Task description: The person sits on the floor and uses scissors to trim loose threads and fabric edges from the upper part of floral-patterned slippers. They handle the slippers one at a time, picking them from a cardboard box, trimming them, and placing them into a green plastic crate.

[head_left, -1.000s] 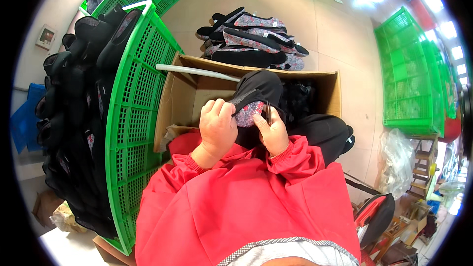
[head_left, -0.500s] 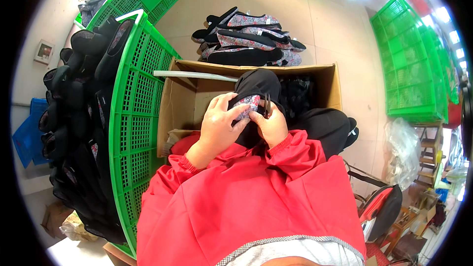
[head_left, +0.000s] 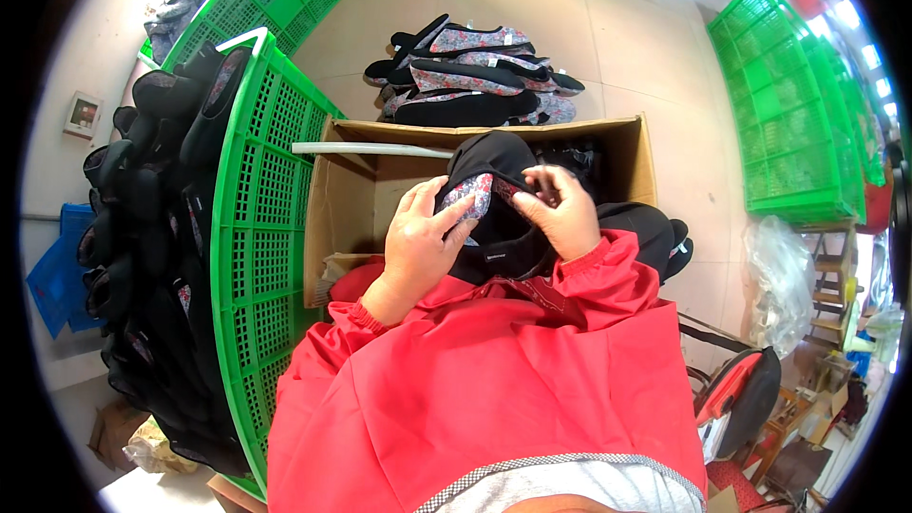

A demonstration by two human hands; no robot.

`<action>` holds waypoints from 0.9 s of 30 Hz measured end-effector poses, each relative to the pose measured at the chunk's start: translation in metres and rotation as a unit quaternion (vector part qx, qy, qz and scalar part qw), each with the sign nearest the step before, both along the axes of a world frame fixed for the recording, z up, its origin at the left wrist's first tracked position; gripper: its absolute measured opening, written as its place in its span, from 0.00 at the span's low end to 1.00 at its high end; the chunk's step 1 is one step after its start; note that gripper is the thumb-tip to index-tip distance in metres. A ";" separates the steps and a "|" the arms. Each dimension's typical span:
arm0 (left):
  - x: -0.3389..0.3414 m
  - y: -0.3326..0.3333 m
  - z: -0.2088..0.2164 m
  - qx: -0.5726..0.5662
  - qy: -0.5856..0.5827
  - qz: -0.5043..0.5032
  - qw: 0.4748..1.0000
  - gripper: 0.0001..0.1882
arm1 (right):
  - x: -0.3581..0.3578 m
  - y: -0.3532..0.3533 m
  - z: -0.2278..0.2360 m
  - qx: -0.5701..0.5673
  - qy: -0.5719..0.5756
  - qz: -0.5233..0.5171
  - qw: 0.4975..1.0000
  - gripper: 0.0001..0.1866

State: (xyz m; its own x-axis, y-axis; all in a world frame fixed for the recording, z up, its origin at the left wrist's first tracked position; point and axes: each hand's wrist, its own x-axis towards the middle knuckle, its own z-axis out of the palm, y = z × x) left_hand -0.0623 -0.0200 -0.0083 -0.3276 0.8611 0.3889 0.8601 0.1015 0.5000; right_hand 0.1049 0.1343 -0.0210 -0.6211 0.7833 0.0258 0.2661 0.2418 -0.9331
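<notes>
A black slipper with grey-and-red flowered lining (head_left: 478,192) lies across my lap, its opening spread between my hands. My left hand (head_left: 418,239) pinches the flowered edge on the left side, fingers bent over it. On the right side, the thumb and fingers of my right hand (head_left: 568,216) grip the opposite edge. A small pale-lettered mark shows on the black fabric below the opening. Something dark shows by my right fingers, but I cannot make out whether it is the snips. My trouser knees are also black, so part of the slipper's outline is lost against them.
An open cardboard box (head_left: 347,214) stands before me, a pale strip (head_left: 372,148) across its left corner. Flowered black slippers (head_left: 465,76) are piled on the floor beyond. A green crate (head_left: 255,275) with black slippers (head_left: 157,180) is at left; more green crates (head_left: 784,114) stand right.
My right hand has moved right, away from my left hand, and the slipper now lies opened between them. The snips that stood up at my right fingers no longer show clearly.
</notes>
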 end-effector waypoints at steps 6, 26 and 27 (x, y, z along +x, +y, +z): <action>0.004 0.001 -0.007 0.016 0.065 0.000 0.998 0.16 | -0.013 -0.011 -0.030 -0.086 -0.032 0.033 0.995 0.15; -0.061 0.072 -0.056 -0.080 0.223 0.037 0.971 0.03 | -0.040 -0.036 -0.019 -0.072 0.013 0.059 0.996 0.13; -0.062 0.075 -0.057 -0.093 0.231 0.038 0.968 0.04 | -0.043 -0.036 -0.019 -0.076 0.011 0.059 0.995 0.13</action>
State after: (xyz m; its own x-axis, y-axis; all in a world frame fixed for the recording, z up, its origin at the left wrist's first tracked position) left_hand -0.1247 0.0550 -0.0649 -0.2216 0.9104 0.3493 0.9738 0.2253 0.0305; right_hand 0.0624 0.0982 -0.0400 -0.7101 0.7003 -0.0729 0.2235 0.1261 -0.9665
